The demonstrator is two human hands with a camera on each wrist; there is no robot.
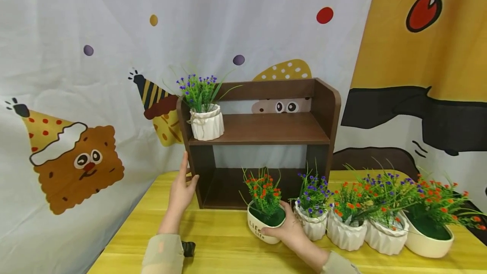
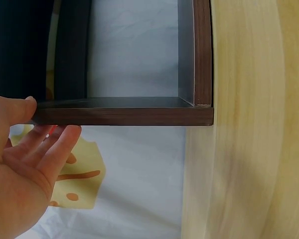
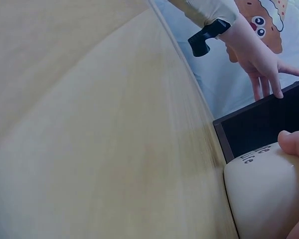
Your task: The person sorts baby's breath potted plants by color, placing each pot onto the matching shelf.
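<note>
A dark brown two-tier shelf [image 1: 262,127] stands on the table. My left hand [image 1: 182,191] grips its left side panel [image 2: 124,116], thumb on the inner side and fingers along the outside. In front of the lower opening, my right hand [image 1: 291,229] holds an oval white flowerpot [image 1: 255,226] marked "Life", with red-orange flowers. The thumb lies over its lettered front; the other fingers are mostly hidden behind it. In the right wrist view, the flowerpot [image 3: 264,191] is close to the tabletop; whether it touches cannot be told.
A ruffled white pot [image 1: 207,124] with purple flowers sits on the upper tier's left end. To the right stand several more pots, including ruffled white ones [image 1: 347,232] and an oval one [image 1: 430,242]. A printed cloth [image 1: 114,54] hangs behind the wooden table [image 1: 220,244].
</note>
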